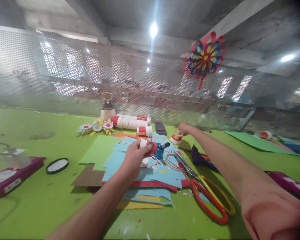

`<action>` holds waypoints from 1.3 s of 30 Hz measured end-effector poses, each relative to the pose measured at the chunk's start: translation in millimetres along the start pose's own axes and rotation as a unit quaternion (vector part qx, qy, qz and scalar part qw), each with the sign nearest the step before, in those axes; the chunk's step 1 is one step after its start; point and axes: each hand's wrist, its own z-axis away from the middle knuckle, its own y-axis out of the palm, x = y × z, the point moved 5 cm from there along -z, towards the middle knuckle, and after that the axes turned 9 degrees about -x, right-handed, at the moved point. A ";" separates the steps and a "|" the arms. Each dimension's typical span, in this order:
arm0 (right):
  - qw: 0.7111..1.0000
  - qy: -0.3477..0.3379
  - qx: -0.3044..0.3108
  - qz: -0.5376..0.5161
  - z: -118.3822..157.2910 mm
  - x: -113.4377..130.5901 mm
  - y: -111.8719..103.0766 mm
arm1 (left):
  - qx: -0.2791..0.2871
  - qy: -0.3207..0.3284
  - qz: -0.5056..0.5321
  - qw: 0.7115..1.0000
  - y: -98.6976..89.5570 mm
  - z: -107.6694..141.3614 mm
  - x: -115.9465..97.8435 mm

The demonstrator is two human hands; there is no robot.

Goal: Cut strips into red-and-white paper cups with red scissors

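My left hand (137,151) is closed round a red-and-white paper cup (152,147) over the paper pile in the middle. Just right of this cup is a small blue object (160,152) with a black pen-like stick (166,145) at its top; whether it touches the cup I cannot tell. Farther off to the right, my right hand (185,129) grips the upper part of another paper cup (176,138), which is red, white and yellowish. My fingers partly hide that cup. Large scissors (193,178) with red and yellow handles lie between my forearms.
Light blue paper sheets (115,160) and scraps cover the table's middle. Behind them lie stacked cups (130,123), paper flowers (97,126) and a spray bottle (107,108). A glue gun (202,158) rests beside my right arm. A purple power strip (15,176) is left.
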 end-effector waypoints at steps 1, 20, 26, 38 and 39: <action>1.000 0.010 0.002 -0.001 -1.0 -1.9 -0.7 | 0.001 0.000 -0.003 1.000 0.2 -0.1 0.2; 0.992 -0.104 0.013 -0.065 260.6 -17.0 3.1 | 0.039 -0.029 -0.063 0.997 12.7 18.1 4.6; 0.992 -0.059 0.017 -0.110 255.8 -17.6 18.4 | 0.057 -0.023 -0.036 0.997 14.4 19.0 2.7; 0.946 0.033 -0.089 -0.310 267.9 -39.1 5.9 | 0.075 0.007 -0.021 0.997 16.0 19.0 -3.4; 0.939 0.018 -0.097 -0.330 272.2 -31.7 2.2 | 0.074 0.010 -0.018 0.997 16.5 19.7 -5.6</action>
